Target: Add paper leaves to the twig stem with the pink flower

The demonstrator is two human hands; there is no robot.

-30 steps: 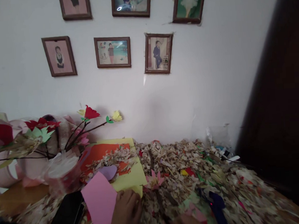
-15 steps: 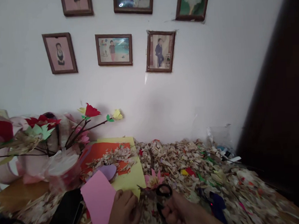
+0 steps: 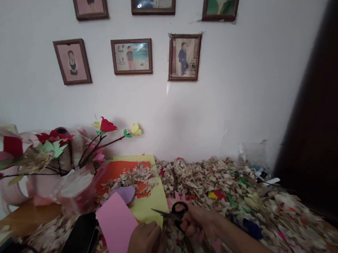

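Note:
My right hand (image 3: 199,221) grips a pair of scissors (image 3: 166,213) by the black handles, the blades pointing left and slightly parted. Left of the blades and below them, my left hand (image 3: 145,242) is closed, its fingers curled; whatever they pinch is hidden. A sheet of pink paper (image 3: 117,226) lies against the left hand's outer side. Under the blade tips spreads a yellow sheet (image 3: 147,212). Behind the scissors, a pink paper flower (image 3: 176,197) is partly covered by the handles and my right hand.
Dried petals and paper scraps (image 3: 201,178) cover much of the table (image 3: 33,215). A black phone (image 3: 75,243) lies at left. Paper flowers on twigs (image 3: 108,125) stand behind a wrapped pink tub (image 3: 76,190). A dark blue item (image 3: 251,228) lies right of my forearm.
My right hand has turned and swung the scissors, so the blades now show clearly above my left hand. The pink flower is more hidden. The view has shifted slightly.

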